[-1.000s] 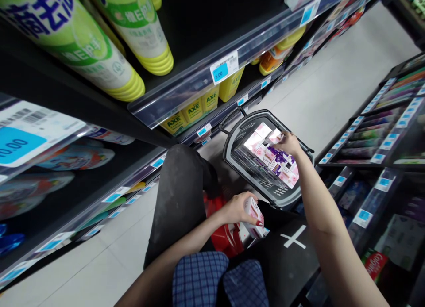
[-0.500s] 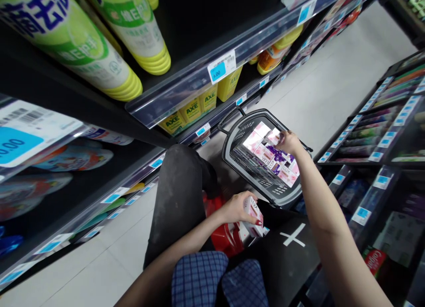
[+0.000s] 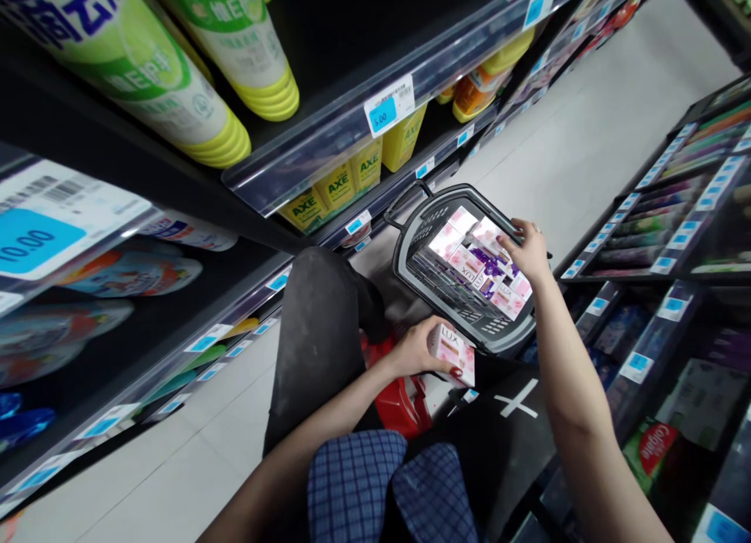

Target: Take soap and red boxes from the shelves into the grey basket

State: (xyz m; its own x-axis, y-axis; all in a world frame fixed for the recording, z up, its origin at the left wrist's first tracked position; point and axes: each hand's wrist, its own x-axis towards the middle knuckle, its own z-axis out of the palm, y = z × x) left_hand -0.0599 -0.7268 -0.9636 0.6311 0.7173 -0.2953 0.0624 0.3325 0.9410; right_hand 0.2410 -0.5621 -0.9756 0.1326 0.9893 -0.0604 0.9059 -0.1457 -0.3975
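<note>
My left hand [image 3: 419, 347] grips a pink and white LUX soap box [image 3: 458, 355] in front of the basket, thumb along its near side. A grey shopping basket [image 3: 500, 343] stands on the floor, holding several LUX boxes laid side by side. Pink LUX boxes [image 3: 512, 297] lie around a purple box [image 3: 488, 263]. Over the basket's right side is my right hand [image 3: 525, 249], its fingers apart and nothing visible between them. Its fingertips are close to a pale pink box [image 3: 486, 235]; whether they touch it I cannot tell.
On the left shelves stand yellow-green bottles [image 3: 258, 50] and yellow AXE bottles [image 3: 339, 187]. A shelf [image 3: 634, 363] with a Colgate pack [image 3: 654, 443] borders the right side. My bent knee [image 3: 317, 308] is left of the basket, and something red [image 3: 402, 406] is beneath me.
My right hand has come up from the boxes towards the basket's right rim and its fingers have spread. My left hand has turned the soap box so its LUX face shows more.
</note>
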